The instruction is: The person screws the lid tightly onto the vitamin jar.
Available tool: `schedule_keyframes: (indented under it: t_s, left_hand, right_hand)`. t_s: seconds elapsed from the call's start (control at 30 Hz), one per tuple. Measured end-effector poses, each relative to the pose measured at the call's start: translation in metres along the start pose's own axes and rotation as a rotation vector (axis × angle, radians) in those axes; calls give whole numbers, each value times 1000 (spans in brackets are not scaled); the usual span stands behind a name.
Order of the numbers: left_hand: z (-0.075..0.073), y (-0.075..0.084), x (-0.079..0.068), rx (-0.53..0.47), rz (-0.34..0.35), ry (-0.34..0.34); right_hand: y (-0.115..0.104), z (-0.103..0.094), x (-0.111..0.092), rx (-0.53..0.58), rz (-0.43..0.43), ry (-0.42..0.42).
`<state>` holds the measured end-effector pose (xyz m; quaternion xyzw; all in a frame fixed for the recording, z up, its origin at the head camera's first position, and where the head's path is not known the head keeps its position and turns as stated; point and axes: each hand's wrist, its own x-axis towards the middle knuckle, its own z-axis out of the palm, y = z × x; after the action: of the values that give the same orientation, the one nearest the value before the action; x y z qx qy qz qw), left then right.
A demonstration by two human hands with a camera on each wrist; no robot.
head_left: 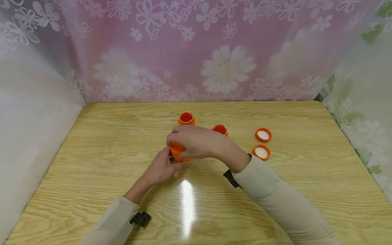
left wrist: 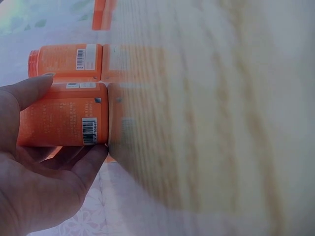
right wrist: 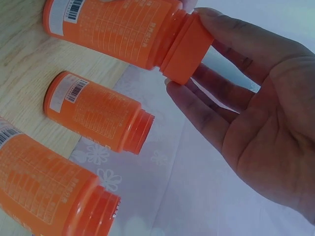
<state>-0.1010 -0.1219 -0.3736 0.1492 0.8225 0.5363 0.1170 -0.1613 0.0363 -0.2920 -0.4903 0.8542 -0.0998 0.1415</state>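
At the wooden table (head_left: pixel 92 143) | left hand (head_left: pixel 160 167) gripping orange bottle (left wrist: pixel 56 118) | right hand (head_left: pixel 199 141) pinching its cap (right wrist: pixel 189 49) | slack left hold could let bottle twist

Head view high, forward-down; wrist views close; bottles (right wrist: pixel 123 29) shared.

Left hand (head_left: pixel 162 166) curled; right hand (head_left: pixel 194 141) curled above

There are three orange bottles (right wrist: pixel 93 112), three orange caps (head_left: pixel 263 135), two hands (head_left: pixel 196 141) and one table (head_left: pixel 107 136).
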Motion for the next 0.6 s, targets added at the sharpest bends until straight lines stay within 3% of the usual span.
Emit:
schedule_keyframes:
  t_s: [0.27,0.6]
  left_hand:
    - [-1,0,0,5,0,3]
    - [0,1,0,25,-13,12]
  right_hand:
    - [0,-4,0,15,-12,-39]
    - [3,-7,1,54,-104,-71]
